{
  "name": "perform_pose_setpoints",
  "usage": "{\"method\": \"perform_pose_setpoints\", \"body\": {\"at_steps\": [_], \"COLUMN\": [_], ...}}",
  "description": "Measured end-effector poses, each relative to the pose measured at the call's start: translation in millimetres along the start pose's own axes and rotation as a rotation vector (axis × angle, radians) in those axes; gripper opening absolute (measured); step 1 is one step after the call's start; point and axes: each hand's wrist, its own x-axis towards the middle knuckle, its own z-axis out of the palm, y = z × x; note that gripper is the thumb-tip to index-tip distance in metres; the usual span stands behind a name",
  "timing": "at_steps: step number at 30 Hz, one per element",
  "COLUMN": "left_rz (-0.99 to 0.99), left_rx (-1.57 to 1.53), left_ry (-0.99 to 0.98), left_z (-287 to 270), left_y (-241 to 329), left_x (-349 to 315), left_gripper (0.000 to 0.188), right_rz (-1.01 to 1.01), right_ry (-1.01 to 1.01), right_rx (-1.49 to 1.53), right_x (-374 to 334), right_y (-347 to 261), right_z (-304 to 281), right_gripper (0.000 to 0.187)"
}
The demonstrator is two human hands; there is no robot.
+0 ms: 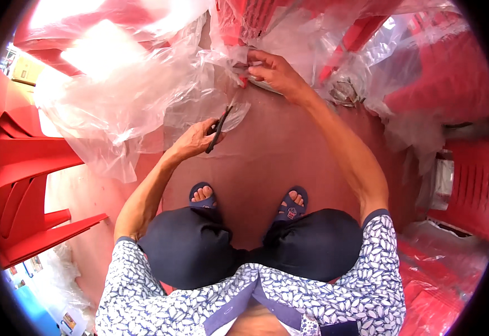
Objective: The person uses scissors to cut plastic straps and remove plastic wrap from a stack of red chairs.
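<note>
left hand (191, 140) low and left of centre, fingers curled round a slim dark tool (217, 133), slanting with its upper end up to the right; what kind of tool, it's too small to tell. up and across, the right hand (281, 77) reaches forward, thumb and forefinger drawn narrow at the gathered edge of the clear plastic sheet (127, 95), a pinch by the look of it, how tight i can't tell! that sheet spreads in creases across the upper left, its loose lower corner hanging near the dark tool. beyond, more film drapes over red plastic furniture (446, 73). a red chair (37, 154) stands tipped at far left. and below, two blue sandals (292, 208), planted apart on the reddish floor (244, 168).
</note>
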Motion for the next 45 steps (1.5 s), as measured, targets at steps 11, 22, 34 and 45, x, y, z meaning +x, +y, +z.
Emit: {"method": "perform_pose_setpoints", "body": {"at_steps": [11, 22, 34, 45], "left_rz": [-0.044, -0.130, -0.022, 0.046], "left_rx": [-0.359, -0.546, -0.779, -0.528], "left_ry": [0.083, 0.064, 0.136, 0.288], "left_z": [6.0, 50.6, 58.0, 30.9], "left_y": [1.6, -33.3, -48.6, -14.6], "left_x": [-13.7, -20.0, -16.6, 14.6], "left_gripper": [0.038, 0.047, 0.047, 0.033], "right_rz": [-0.063, 0.252, 0.284, 0.292], "right_ry": [0.199, 0.017, -0.003, 0.032], "right_rx": [-0.183, -0.366, -0.686, -0.347], "right_x": [-7.5, 47.2, 60.1, 47.6], "right_y": [76.2, 74.1, -9.9, -1.4], "right_z": [11.9, 31.1, 45.1, 38.2], "right_gripper": [0.027, 0.045, 0.037, 0.030]}}
